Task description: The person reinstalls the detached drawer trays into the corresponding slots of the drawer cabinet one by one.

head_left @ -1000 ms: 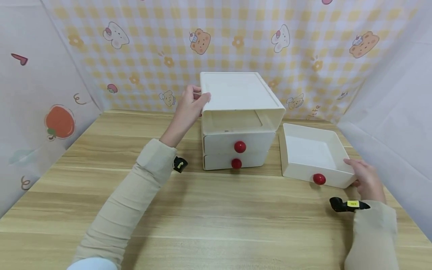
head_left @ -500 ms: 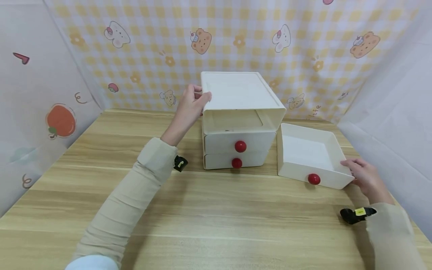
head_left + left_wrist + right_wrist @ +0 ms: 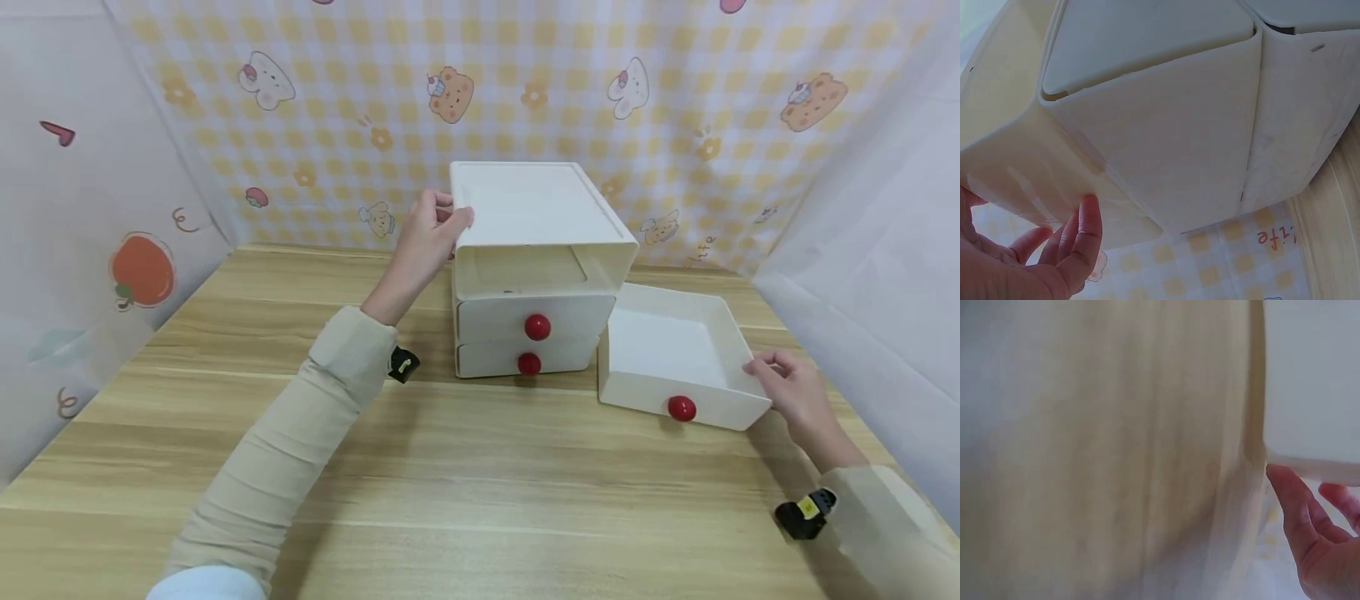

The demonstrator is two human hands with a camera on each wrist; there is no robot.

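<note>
On wooden table (image 3: 465, 467), patterned backdrop (image 3: 525, 100).

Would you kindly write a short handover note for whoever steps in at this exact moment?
Left hand: grips the top left edge of the white plastic three-slot drawer cabinet, steadying it on the light wooden table.
Right hand: holds the right front corner of the loose white drawer with a red round knob, which sits just right of the cabinet, its left corner close to the cabinet's side.
Done: the top drawer is out; the top slot stands empty. The two lower red-knobbed drawers are shut.
Left: probably the loose drawer goes back into the top slot; it is not yet lined up with it.
</note>
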